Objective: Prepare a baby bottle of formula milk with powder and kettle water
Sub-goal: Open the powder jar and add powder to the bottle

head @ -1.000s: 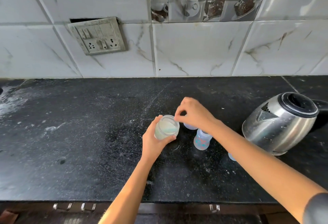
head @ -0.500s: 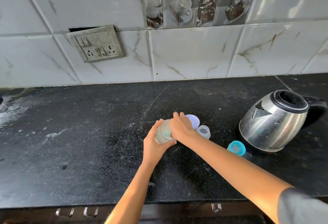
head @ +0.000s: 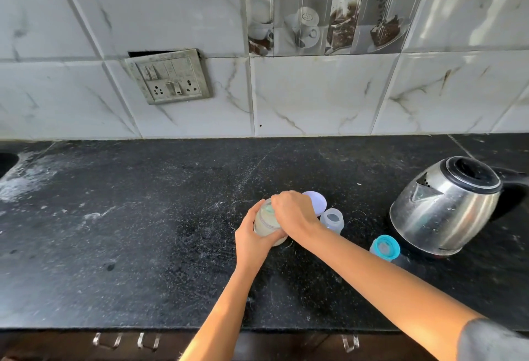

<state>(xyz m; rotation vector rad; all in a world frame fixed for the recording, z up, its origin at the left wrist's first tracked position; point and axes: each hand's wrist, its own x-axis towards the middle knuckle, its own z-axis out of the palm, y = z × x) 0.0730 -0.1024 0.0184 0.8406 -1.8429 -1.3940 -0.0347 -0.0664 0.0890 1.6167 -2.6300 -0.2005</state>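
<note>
A clear jar of pale formula powder point(head: 266, 224) stands on the black counter point(head: 143, 246), near its middle. My left hand point(head: 250, 239) wraps around the jar's side. My right hand point(head: 294, 214) lies over the jar's mouth and hides the top. Just right of the jar, an open baby bottle point(head: 332, 220) stands upright, with a lilac cap point(head: 316, 202) behind it. A teal bottle ring point(head: 385, 247) sits further right. The steel kettle point(head: 445, 206) with a black lid stands at the right.
A tiled wall with a switch and socket plate point(head: 169, 78) rises behind the counter. A sink edge point(head: 7, 161) shows at the far left, with white powder spilt near it. Drawer handles point(head: 124, 340) run below the counter's front edge.
My right hand came down from pinching above the tilted, open jar and now covers its mouth. The jar is lower and upright on the counter. The camera view tilted upward.
</note>
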